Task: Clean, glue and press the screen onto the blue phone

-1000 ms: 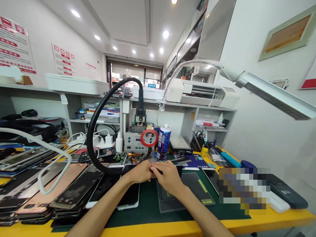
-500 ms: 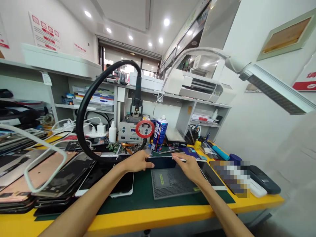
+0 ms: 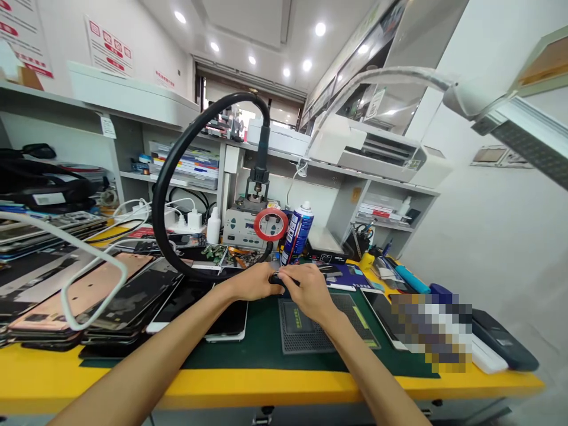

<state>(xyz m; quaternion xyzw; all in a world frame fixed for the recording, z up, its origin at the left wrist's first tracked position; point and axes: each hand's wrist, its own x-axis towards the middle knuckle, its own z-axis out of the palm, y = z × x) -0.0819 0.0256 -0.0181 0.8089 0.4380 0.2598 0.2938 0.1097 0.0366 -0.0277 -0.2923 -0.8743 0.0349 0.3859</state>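
Above the far edge of a dark grey perforated work pad (image 3: 331, 340), my two hands meet around a dark smartphone (image 3: 278, 279). My left hand (image 3: 255, 283) is closed on its near left side. From the right, my right hand (image 3: 308, 291) has its fingers wrapped over it, close to the left fingers. Only a small dark part of the phone shows; the hands hide the rest. Whether a small tool is also in the right fingers cannot be made out. The pad lies on a green mat (image 3: 261, 356).
A hot-air station (image 3: 242, 228) with a thick black hose (image 3: 162, 177), a red tape roll (image 3: 270, 224) and a blue spray can (image 3: 298, 234) stand behind the hands. Phone parts (image 3: 133, 296) are stacked left; a white-framed tablet (image 3: 384, 316) lies right. A lamp (image 3: 528, 127) overhangs.
The phone was held lengthwise across both hands; now it is turned and mostly hidden. My right hand has moved left, next to my left hand. The view has shifted slightly.
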